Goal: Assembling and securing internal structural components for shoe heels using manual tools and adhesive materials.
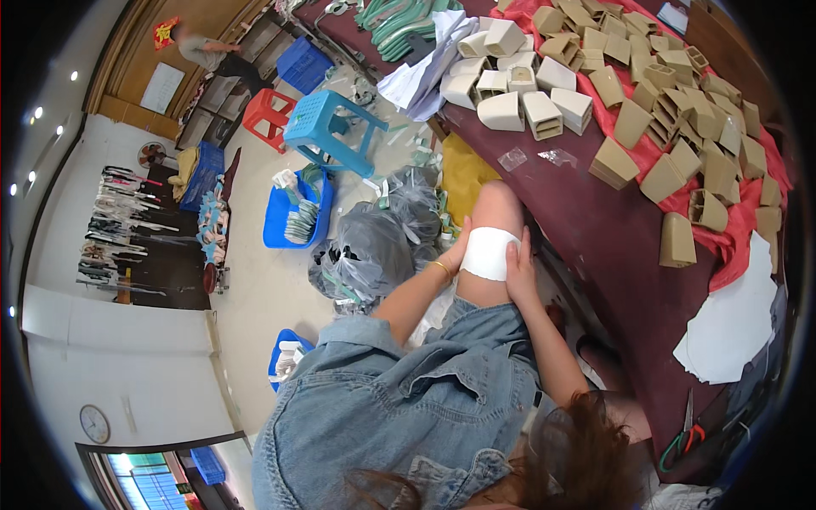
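A white piece of sheet material with a slightly uneven edge (490,254) lies curved over my bare leg, just above the knee. My left hand (459,245) holds its left side against the leg, with a gold-coloured bangle on the wrist. On the other side my right hand (521,272) holds the right edge, its thumb resting on the white surface and its fingers stretched along the leg. The parts of the fingers that curl round the leg's sides are hidden.
On the dark red table to the right are beige hollow blocks (667,174), off-white ones (544,115), a white sheet (729,319) and scissors (682,438). Grey plastic bags (370,246), a blue basket (276,223) and a blue stool (327,123) stand left. A person (208,53) stands far off.
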The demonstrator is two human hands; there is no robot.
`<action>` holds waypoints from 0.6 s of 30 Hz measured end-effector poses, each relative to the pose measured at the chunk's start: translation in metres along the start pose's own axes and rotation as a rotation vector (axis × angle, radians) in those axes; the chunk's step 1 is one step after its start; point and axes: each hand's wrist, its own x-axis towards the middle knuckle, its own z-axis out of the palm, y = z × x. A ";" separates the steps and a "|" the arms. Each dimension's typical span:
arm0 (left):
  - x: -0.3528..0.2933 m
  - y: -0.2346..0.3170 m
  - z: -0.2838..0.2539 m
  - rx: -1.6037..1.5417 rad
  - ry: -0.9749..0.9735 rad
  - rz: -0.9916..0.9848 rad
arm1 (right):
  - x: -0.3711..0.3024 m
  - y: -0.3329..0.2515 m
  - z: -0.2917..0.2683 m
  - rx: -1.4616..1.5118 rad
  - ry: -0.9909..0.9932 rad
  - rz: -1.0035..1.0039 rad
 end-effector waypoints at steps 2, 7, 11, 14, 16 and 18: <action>0.000 0.023 -0.007 0.717 0.161 -0.122 | 0.001 0.010 -0.004 -0.002 0.027 0.011; 0.007 0.065 -0.014 0.955 0.590 0.833 | 0.002 0.009 0.003 0.008 0.004 0.028; -0.024 0.038 0.076 1.490 0.451 0.872 | 0.002 0.014 0.005 -0.027 0.017 -0.020; -0.022 0.015 0.079 1.609 0.423 0.786 | 0.004 0.024 0.009 0.006 -0.004 -0.044; -0.023 0.015 0.072 1.636 0.442 0.766 | -0.003 0.011 0.005 0.015 -0.062 0.025; -0.011 0.013 0.044 1.475 0.391 0.834 | -0.006 0.006 0.005 -0.012 -0.038 -0.024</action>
